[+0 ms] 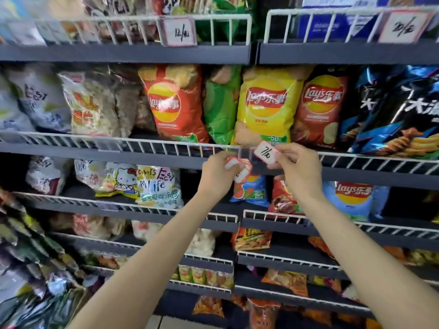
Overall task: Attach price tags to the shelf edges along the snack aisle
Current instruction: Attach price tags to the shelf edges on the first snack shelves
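clearly light and bendy, the price tag [265, 152] is pinched at its three o'clock edge by the right hand [299, 167]; left hand [217, 175] grips spare tags [238, 167].

Price tag [266, 152] between right-hand fingers [283, 151]

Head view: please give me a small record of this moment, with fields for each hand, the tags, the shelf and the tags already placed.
right hand: right hand pinches one tag, marked 7 with a slash, at the wire rail
left hand: left hand grips spare tags below the rail
shelf: chip bags behind the rail; yellow bag just above the tag
placed tags: two on the upper shelf, left one, right one
tag fixed: cannot tell
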Demonstrator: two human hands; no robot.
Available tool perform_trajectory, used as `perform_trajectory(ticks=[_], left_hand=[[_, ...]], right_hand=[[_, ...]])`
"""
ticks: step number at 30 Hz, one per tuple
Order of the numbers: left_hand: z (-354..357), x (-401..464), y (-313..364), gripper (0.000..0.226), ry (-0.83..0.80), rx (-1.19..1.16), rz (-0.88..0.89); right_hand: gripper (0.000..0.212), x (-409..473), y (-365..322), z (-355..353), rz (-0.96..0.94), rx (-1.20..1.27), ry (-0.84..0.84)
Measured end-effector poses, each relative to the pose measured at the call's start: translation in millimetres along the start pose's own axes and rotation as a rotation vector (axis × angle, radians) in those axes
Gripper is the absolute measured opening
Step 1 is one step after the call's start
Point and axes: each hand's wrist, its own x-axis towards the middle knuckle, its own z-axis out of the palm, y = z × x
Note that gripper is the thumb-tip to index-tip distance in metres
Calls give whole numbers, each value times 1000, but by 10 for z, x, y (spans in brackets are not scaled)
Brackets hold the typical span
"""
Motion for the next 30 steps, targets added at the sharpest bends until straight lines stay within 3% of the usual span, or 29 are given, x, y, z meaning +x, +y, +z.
perform_trajectory(ticks=[8,17,23,30], left_hand=[[2,10,-44,27,141,-71,1],[-11,-5,-135,57,-30,-185,14],[-155,-50,-245,43,-129,-103,89],[-322,14,-284,43,-285,87,147]], right_hand=[[11,15,-22,78,-57,-122,26],[13,52,-61,89,-189,-277,57],[12,107,-79,180,-359,-445,67],[14,149,-75,322,-490,-589,35]])
